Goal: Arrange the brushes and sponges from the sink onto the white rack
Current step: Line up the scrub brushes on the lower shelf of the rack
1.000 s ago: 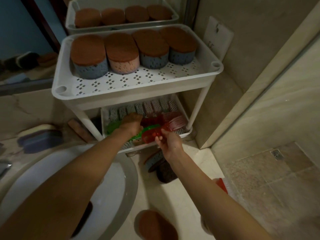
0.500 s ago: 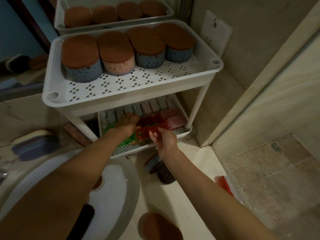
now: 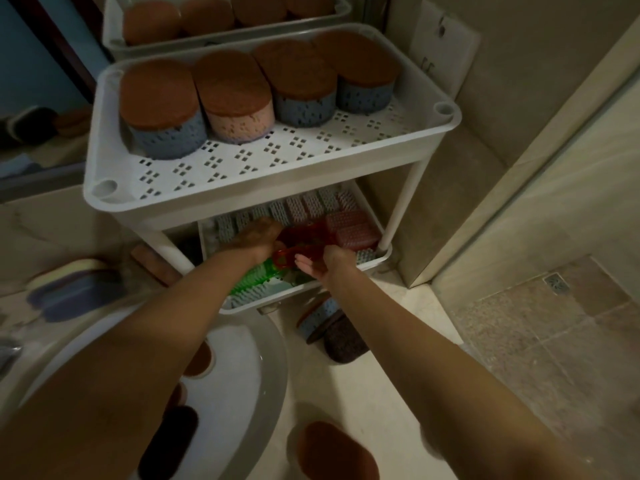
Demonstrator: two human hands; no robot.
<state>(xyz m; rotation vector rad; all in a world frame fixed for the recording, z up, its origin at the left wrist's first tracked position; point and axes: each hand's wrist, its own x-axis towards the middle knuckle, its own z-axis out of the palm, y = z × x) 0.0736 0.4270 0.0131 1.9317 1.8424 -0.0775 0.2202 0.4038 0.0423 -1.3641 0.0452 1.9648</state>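
Head cam, pretty dim. Counting four sponges (image 3: 228, 95) on the rack's (image 3: 277, 181) top shelf: three blue, one pink, all brown-topped. Seeing a row of brushes (image 3: 294, 209) bristles-up on the lower shelf, too blurry to count, plus one green brush (image 3: 256, 277) and one red brush (image 3: 304, 233) up front. Spotting three more down in the sink (image 3: 249, 375). Red brush: translucent, loop handle, just over the lower shelf, pinched by the right hand (image 3: 325, 265). Can't tell the left hand's (image 3: 258, 237) grip, knuckles up, fingers hidden.

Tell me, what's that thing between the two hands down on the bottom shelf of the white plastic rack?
A red see-through plastic brush lies between the left hand and the right hand, as the head view shows.
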